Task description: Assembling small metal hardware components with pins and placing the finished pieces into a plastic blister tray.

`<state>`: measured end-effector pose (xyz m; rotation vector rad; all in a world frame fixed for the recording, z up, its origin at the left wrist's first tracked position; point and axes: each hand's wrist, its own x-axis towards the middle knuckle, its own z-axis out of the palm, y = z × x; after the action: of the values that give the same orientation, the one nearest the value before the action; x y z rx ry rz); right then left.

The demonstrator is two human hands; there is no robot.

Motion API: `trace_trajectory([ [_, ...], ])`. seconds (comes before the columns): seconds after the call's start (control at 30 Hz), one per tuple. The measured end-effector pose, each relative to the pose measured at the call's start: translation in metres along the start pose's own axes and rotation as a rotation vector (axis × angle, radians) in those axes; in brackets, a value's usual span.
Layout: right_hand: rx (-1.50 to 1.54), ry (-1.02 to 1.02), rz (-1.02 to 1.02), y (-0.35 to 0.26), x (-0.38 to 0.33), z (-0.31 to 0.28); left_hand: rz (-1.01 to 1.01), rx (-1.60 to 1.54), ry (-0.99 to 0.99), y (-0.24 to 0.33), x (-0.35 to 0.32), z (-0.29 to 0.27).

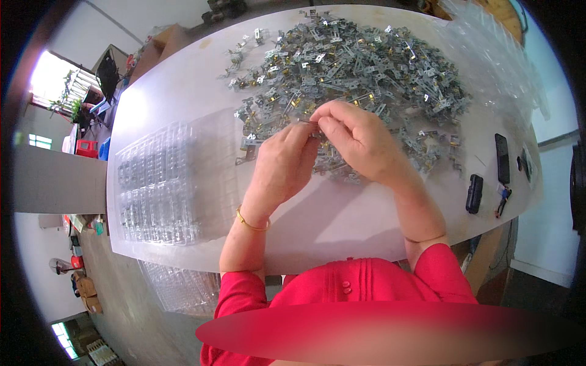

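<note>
My left hand (284, 160) and my right hand (359, 139) meet over the near edge of a big heap of small metal brackets (360, 67), grey with some brass-coloured parts. Both are closed, fingertips pinched together around a small dark metal part (310, 122). Most of that part is hidden by the fingers, so its exact kind does not show. Loose brackets lie just beneath and beyond my hands. To the left of my left hand is a clear plastic tray (157, 186) with rows of pockets, several of them filled with grey parts.
The white table (317, 244) has a curved look at its rim. Clear plastic bags (488, 55) lie at the far right. A phone (502, 157), a black case (473, 194) and small pliers (503, 201) sit at the right. More clear trays (183, 287) are below the table's left edge.
</note>
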<state>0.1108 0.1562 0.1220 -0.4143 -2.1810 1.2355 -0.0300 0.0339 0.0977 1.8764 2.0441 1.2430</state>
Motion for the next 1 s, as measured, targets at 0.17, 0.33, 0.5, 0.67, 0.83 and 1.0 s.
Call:
trace_trajectory([
  [0.17, 0.035, -0.054, 0.193, 0.001, -0.002, -0.001, 0.031, 0.010, -0.026, 0.003, -0.001, 0.004],
  [0.33, -0.208, 0.180, -0.220, 0.012, 0.004, 0.011, -0.036, -0.011, -0.056, 0.004, -0.002, 0.005],
  [0.5, -0.078, 0.249, -0.232, 0.008, 0.006, 0.008, -0.123, -0.059, 0.218, -0.002, -0.001, 0.014],
  [0.67, 0.074, 0.032, 0.107, 0.009, 0.001, 0.009, -0.184, -0.034, 0.257, -0.002, 0.000, 0.015],
  [0.83, 0.030, 0.118, -0.013, 0.015, 0.003, 0.011, -0.028, -0.031, 0.186, 0.000, 0.003, 0.009],
  [1.0, 0.190, 0.142, 0.030, 0.016, 0.008, -0.002, -0.086, -0.528, -0.002, -0.008, 0.002, -0.003],
])
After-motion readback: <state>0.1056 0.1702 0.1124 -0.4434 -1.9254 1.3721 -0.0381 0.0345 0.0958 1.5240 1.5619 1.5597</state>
